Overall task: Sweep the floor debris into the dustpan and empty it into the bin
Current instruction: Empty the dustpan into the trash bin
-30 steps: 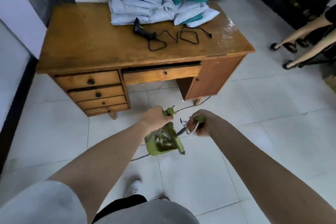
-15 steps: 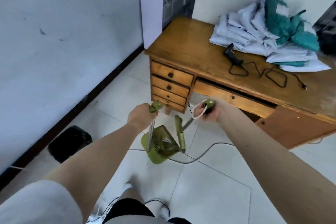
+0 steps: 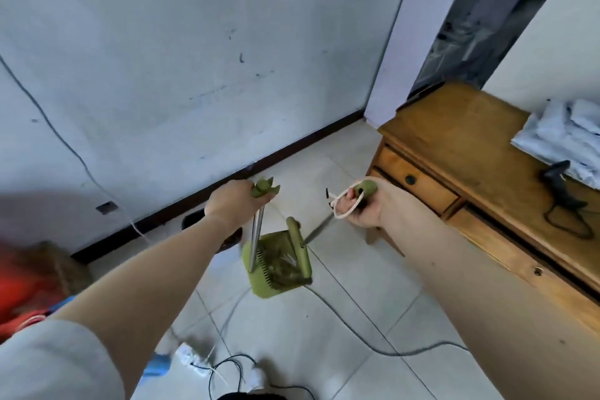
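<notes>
My left hand [image 3: 232, 203] is closed around the green top of a metal pole whose lower end joins the green dustpan [image 3: 271, 289]. The pan hangs just above the tiled floor with dark debris inside. My right hand [image 3: 362, 208] grips the green end of the broom handle, a white loop around its fingers. The broom head [image 3: 299, 245] rests in the dustpan, bristles down. A black bin [image 3: 194, 221] stands by the wall's dark skirting, partly hidden behind my left forearm, just left of the dustpan.
A wooden desk [image 3: 454, 140] with drawers fills the right side, carrying folded clothes [image 3: 565, 136] and a black corded tool [image 3: 556, 172]. Cables [image 3: 357, 339] and a power strip [image 3: 188, 355] lie on the floor in front. A blurred red object [image 3: 19, 289] sits far left.
The view has swung left: the desk slid to the right edge and the wall fills the frame. The bin is now close behind my left arm. Both hands keep their grips.
</notes>
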